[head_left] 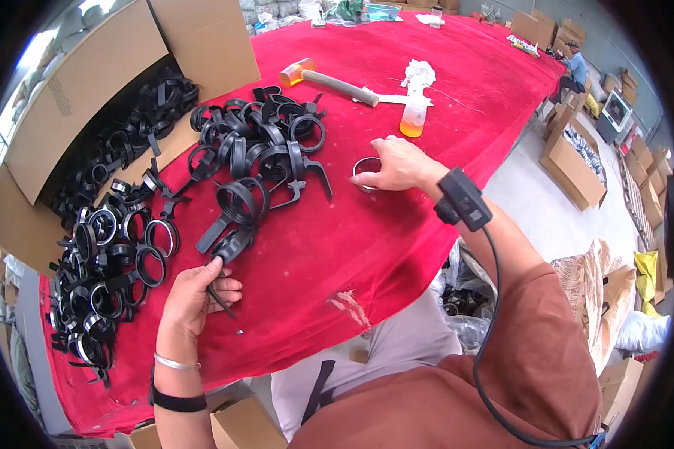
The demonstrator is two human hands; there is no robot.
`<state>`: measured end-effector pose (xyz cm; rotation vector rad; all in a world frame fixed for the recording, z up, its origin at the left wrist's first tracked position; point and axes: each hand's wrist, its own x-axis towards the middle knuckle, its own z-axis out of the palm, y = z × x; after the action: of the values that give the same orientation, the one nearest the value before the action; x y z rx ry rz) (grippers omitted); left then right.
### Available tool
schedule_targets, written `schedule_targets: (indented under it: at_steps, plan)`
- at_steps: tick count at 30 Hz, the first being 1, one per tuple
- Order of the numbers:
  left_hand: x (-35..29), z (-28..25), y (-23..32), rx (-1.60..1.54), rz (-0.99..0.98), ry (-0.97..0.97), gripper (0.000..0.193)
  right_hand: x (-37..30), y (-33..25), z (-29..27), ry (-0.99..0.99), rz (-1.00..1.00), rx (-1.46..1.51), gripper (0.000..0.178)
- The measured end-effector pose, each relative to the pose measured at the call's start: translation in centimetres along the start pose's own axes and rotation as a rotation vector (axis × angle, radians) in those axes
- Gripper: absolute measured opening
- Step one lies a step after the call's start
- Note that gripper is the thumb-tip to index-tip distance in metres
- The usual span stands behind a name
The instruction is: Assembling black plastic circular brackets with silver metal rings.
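My left hand (201, 295), at the table's near side, pinches a black plastic ring (234, 244) with a tail-like strip between thumb and fingers. Just beyond it are more black plastic rings with flat handles (241, 202), part of a loose heap (266, 138). Farther right, my right hand (401, 166) has its thumb and fingers on a thin silvery metal ring (366, 170), which rests at the red cloth; part of the ring is hidden by the hand.
Finished-looking black rings with silvery rims (105, 277) pile at left beside an open cardboard box (90, 97) of black parts. A mallet (329, 84) with an amber head and a bottle of orange liquid (413, 120) lie beyond my hands. Another person (575, 69) sits far right.
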<state>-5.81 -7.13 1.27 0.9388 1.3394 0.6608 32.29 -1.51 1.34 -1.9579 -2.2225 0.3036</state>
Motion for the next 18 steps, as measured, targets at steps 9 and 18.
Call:
schedule_targets:
  at_steps: [9,18]
  plan:
    - [-3.8,1.2,-2.9,-0.407,0.211,-0.251,0.041,-2.5,-0.6,2.6,0.37,-0.335,-0.113,0.058]
    - [-4.4,3.8,-4.7,-0.517,0.351,-0.159,0.043,-5.1,-2.3,2.2,0.552,-0.602,-0.255,0.064]
